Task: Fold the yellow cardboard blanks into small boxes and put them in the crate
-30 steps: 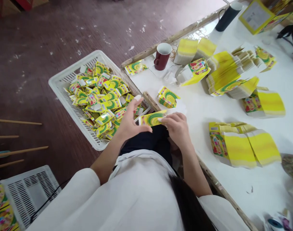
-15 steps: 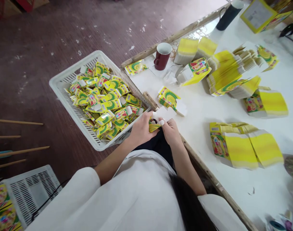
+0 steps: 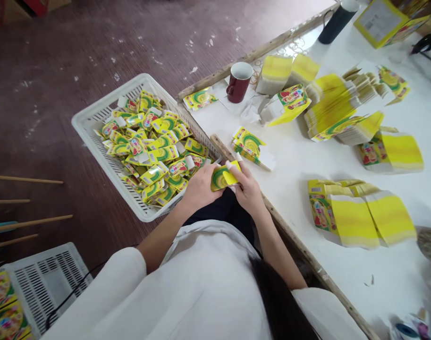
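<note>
A small yellow and green carton sits between both my hands, just in front of my lap at the table's wooden edge. My left hand is closed round its left side. My right hand pinches its right end, with taped fingertips on the flap. A white plastic basket to the left holds several folded cartons of the same print. A small pile of flat cartons lies on the white table just beyond my hands.
Stacks of flat yellow carton blanks lie to the right and further back. A dark red mug and a black bottle stand at the far edge. Another white crate is on the floor at lower left.
My left hand came in from open over the basket and closed on the carton. The carton was turned and its white flap folded in; it now shows its yellow and green face.
</note>
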`<move>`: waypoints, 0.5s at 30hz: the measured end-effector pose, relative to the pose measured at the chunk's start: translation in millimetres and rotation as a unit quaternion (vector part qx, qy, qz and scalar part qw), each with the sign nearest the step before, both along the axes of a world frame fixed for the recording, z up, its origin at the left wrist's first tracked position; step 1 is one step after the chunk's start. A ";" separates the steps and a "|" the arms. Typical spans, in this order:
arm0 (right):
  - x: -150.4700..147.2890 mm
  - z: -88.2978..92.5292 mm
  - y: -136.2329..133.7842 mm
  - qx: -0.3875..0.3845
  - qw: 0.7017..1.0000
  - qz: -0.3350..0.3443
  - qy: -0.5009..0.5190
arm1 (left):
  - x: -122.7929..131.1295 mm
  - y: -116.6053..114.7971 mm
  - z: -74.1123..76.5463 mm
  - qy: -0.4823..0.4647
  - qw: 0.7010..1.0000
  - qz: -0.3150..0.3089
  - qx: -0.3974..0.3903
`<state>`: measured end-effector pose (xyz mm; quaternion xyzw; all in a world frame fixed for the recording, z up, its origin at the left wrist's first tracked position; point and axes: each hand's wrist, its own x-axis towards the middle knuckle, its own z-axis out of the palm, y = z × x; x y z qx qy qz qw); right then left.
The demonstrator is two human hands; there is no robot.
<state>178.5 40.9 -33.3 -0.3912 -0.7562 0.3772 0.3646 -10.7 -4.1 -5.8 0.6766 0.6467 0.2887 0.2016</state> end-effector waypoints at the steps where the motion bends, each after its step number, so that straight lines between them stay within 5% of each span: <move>1: 4.2 1.3 2.2 -0.005 1.000 0.026 -0.017 | -3.1 -0.1 3.0 -0.006 1.000 -0.009 -0.008; 6: 19.1 14.1 12.9 -0.037 0.990 0.133 -0.023 | -10.8 3.2 16.2 -0.014 0.998 -0.052 -0.041; 15: 1.6 3.2 4.8 -0.074 0.990 0.118 0.024 | -11.1 0.8 11.2 -0.023 0.999 -0.032 -0.017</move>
